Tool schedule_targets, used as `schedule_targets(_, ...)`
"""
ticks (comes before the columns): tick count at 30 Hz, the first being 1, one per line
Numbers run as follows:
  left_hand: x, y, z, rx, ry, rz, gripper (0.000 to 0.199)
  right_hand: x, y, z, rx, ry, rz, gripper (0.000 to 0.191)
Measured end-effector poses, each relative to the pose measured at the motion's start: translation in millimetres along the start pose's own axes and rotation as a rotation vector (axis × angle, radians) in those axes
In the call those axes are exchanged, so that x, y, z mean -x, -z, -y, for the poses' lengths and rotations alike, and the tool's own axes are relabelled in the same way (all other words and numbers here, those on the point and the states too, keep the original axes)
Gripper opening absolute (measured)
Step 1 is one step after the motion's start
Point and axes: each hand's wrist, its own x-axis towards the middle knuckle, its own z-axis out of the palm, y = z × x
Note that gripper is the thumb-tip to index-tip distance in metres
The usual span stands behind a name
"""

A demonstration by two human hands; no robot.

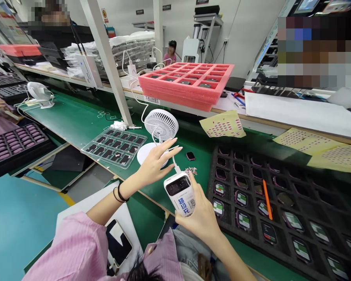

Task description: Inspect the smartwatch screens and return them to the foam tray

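Where the view is lost: the top left and top right corners are blocked out in coarse pixels, and I can't read what sits behind them. The lower part of the white power bank is partly covered by the right hand, and the 2 forearms run off the bottom edge.

Left arm: it reaches forward from a pink striped sleeve, with 2 dark bands at the wrist. The left hand is raised over the green surface.

Left fingers: the fingers are spread wide and hold nothing. They are just above the base of a white desk fan; I can't tell if they touch it.

Right arm: it comes up from the lower edge, with the right hand upright.

Right fingers: the fingers wrap around the power bank, holding it tilted above the surface, and a white cable rises from its top.

Nearby: a black tray of smartwatches with an orange pen lies just right of the right hand. A clear plastic tray lies left of the fan.
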Motion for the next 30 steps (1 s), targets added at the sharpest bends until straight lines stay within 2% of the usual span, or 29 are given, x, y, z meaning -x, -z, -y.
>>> schedule_targets(3, -11, 0.1, 4, 0.072, -0.042, 0.012, 0.027, 1, 0, 1, -0.016, 0.016, 0.02, 0.102)
schedule_targets(5, -15, -1.1, 8, 0.137, -0.005, 0.02, 0.017, 3, 0, 1, -0.027, 0.053, 0.022, 0.102)
schedule_targets(7, -15, -3.6, 12, 0.181, 0.086, 0.022, 0.015, 6, 0, 2, -0.036, 0.117, 0.019, 0.101)
schedule_targets(10, -12, -6.4, 20, 0.186, 0.213, 0.053, 0.027, 11, 2, 6, -0.04, 0.209, 0.035, 0.101)
schedule_targets(14, 2, 5.3, 32, -0.041, 0.317, 0.154, 0.037, 11, 3, 8, -0.054, 0.24, 0.079, 0.102)
schedule_targets(17, 17, 29.7, 48, -0.329, 0.388, 0.147, 0.037, 5, -2, 2, -0.037, 0.261, 0.13, 0.099)
schedule_targets(19, 27, 47.9, 61, -0.436, 0.402, 0.162, 0.036, -3, -10, -2, 0.015, 0.267, 0.183, 0.099)
schedule_targets(22, 38, 67.0, 83, -0.498, 0.41, 0.277, 0.034, -20, -28, -6, 0.105, 0.254, 0.31, 0.099)
schedule_targets(24, 44, 70.9, 97, -0.522, 0.441, 0.394, 0.031, -32, -40, -5, 0.15, 0.238, 0.407, 0.099)
schedule_targets(27, 56, 67.0, 114, -0.504, 0.497, 0.588, 0.028, -46, -55, -3, 0.207, 0.222, 0.53, 0.102)
schedule_targets(30, 71, 59.3, 125, -0.475, 0.521, 0.662, 0.026, -54, -63, -4, 0.247, 0.215, 0.604, 0.104)
